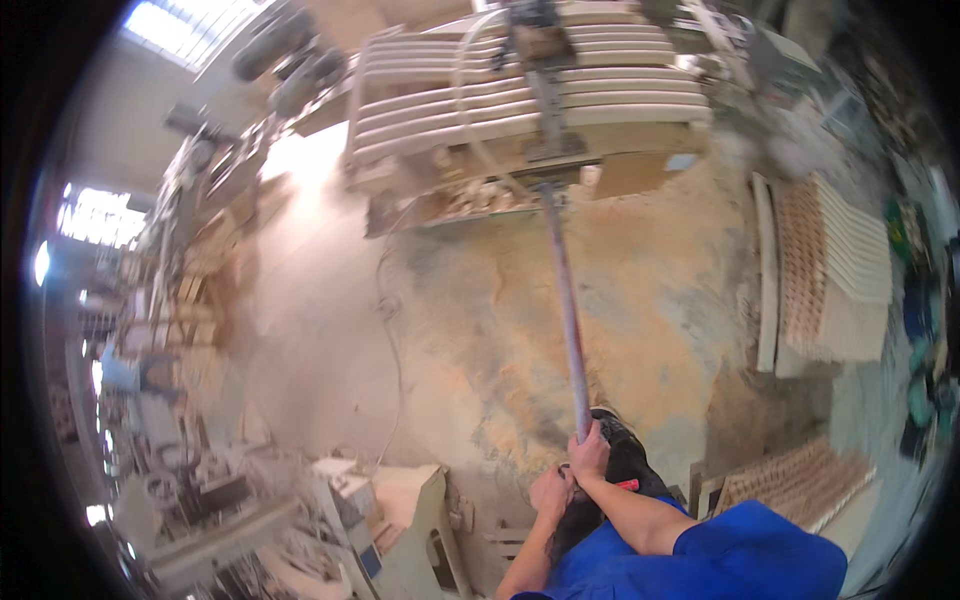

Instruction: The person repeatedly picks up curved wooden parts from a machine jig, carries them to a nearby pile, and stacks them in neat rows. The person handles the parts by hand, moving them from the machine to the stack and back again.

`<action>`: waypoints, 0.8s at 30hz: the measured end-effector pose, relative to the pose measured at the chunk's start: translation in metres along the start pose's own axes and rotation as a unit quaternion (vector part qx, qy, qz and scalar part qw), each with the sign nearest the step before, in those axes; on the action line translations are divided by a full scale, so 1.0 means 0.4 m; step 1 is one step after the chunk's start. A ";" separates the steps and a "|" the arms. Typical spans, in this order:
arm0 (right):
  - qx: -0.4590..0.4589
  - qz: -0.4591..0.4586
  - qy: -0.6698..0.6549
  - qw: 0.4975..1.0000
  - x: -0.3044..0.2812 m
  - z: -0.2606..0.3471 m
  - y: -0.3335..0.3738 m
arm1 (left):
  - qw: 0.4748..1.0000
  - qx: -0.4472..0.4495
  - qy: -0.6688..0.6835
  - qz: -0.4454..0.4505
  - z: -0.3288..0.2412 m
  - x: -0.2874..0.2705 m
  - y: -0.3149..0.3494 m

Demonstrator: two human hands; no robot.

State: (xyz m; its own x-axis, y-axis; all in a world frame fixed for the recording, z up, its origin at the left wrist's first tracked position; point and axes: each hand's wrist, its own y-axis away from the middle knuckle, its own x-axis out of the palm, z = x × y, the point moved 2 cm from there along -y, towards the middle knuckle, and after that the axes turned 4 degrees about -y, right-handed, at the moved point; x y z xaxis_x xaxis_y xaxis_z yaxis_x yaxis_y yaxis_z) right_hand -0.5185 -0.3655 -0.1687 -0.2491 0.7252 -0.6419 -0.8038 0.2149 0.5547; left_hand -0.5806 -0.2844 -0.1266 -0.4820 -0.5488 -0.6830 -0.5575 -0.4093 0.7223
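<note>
A long grey pole point(568, 310) runs from just before me to the wooden stand at the far side. My right hand point(592, 452) is wrapped round its near end. Just below and to the left, my left hand point(550, 491) is closed beside the right wrist; a small dark piece shows at its fingers, and I cannot make out what it holds. A small red object point(627, 485) shows by my right forearm, over my dark trousers.
Slatted pale wooden pieces point(630, 88) lie behind an upright metal post point(548, 110) at the far side. Stacked wooden parts point(805, 265) stand on the right, more point(790, 485) at the lower right. A cable point(392, 340) crosses the dusty floor. Machinery point(200, 500) fills the lower left.
</note>
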 end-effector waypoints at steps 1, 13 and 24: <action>0.016 0.006 0.003 1.000 -0.007 -0.005 -0.006 | 1.000 0.005 -0.003 0.009 -0.012 0.003 -0.003; -0.006 -0.051 0.004 0.999 -0.003 -0.015 -0.035 | 0.995 0.098 0.018 0.026 -0.029 -0.002 0.006; -0.049 -0.051 0.007 0.997 -0.013 0.024 -0.023 | 0.992 0.112 0.044 -0.047 0.009 0.025 -0.018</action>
State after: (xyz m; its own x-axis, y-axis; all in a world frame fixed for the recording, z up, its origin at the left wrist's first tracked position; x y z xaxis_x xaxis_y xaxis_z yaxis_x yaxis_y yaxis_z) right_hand -0.5046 -0.3649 -0.1654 -0.1698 0.6936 -0.7001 -0.8744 0.2216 0.4316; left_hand -0.5838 -0.2844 -0.1389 -0.3653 -0.5805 -0.7277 -0.7388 -0.2948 0.6060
